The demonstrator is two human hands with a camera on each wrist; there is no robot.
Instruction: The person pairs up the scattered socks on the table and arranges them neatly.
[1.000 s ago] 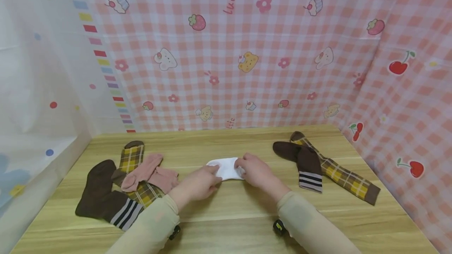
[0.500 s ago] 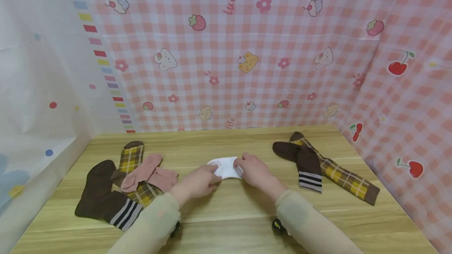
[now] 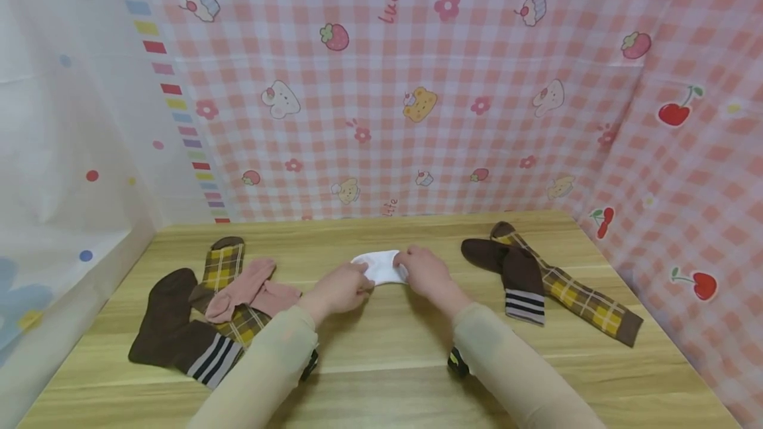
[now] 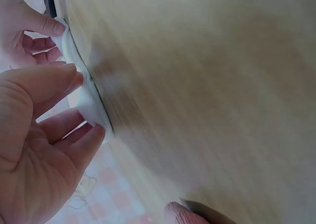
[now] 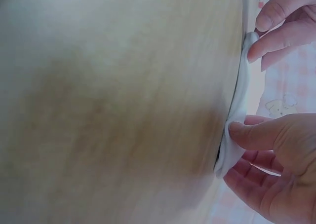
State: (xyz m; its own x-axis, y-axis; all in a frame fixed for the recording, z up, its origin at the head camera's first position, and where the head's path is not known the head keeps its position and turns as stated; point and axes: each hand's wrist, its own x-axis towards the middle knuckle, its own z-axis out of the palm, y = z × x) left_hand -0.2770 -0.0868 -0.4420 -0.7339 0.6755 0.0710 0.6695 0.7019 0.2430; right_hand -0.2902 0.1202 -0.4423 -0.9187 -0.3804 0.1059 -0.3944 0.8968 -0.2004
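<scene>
A white sock [image 3: 381, 267], short and folded, lies on the middle of the wooden table in the head view. My left hand [image 3: 344, 288] holds its left end between thumb and fingers. At the other end my right hand [image 3: 424, 271] grips it, thumb on top. In the left wrist view the sock [image 4: 90, 103] runs as a thin pale strip along the tabletop, with my left hand [image 4: 42, 140] at its near end. From the right wrist view the sock [image 5: 238, 98] has my right hand [image 5: 279, 162] at its near end. Fingers hide parts of both ends.
At left, a brown striped-cuff sock [image 3: 163, 323], a yellow plaid sock [image 3: 224, 266] and pink socks [image 3: 241, 288] overlap. At right, another brown sock [image 3: 522, 277] crosses a second plaid sock [image 3: 587, 300]. A checked cloth [image 3: 381, 144] hangs behind the table [image 3: 381, 389].
Both hands have carried the white sock a little farther from me, toward the back of the table. Their hold on it looks the same, and the other socks lie as before.
</scene>
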